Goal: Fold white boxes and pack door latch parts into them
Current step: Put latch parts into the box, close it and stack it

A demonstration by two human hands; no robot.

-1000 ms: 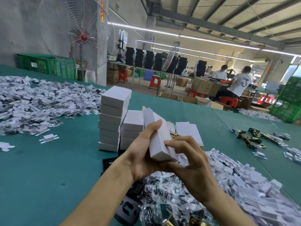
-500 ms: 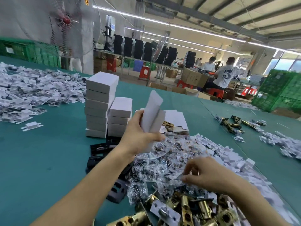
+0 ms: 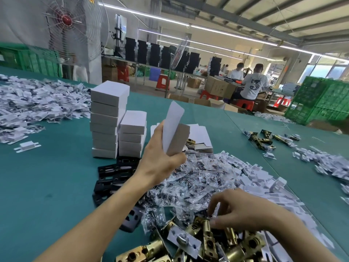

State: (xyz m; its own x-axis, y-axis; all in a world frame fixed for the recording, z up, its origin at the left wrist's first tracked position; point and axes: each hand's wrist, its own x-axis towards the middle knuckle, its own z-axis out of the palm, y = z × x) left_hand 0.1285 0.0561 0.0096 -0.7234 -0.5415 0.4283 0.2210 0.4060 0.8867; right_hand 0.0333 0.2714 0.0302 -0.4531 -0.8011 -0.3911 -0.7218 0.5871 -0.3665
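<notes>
the left hand [image 3: 160, 163] is holding a part-folded white box [image 3: 174, 127] upright above the green worktop [image 3: 47, 186]. its fingers and thumb are wrapping round the box's lower end, the top flap is standing open, and the brown card inside is showing. the right hand [image 3: 243, 212] is reaching down near the front edge, fingers curling into the heap of brass door latch parts [image 3: 207, 242] where it meets the pile of clear plastic bags [image 3: 188, 184]. the fingertips are closing on something small there, but whether they are grasping a latch or a bag i cannot tell. behind the held box, two stacks of folded white boxes [image 3: 108, 118] are standing side by side, the left one taller. a low pile of flat box blanks [image 3: 201, 136] is lying just to their right. black plates [image 3: 113, 174] are lying in front of the stacks. white plastic pieces [image 3: 255, 178] are spreading along the right of the bags. a wide heap of white pieces [image 3: 37, 103] is covering the far left, and more brass latches [image 3: 264, 138] are lying well apart on the right.
</notes>
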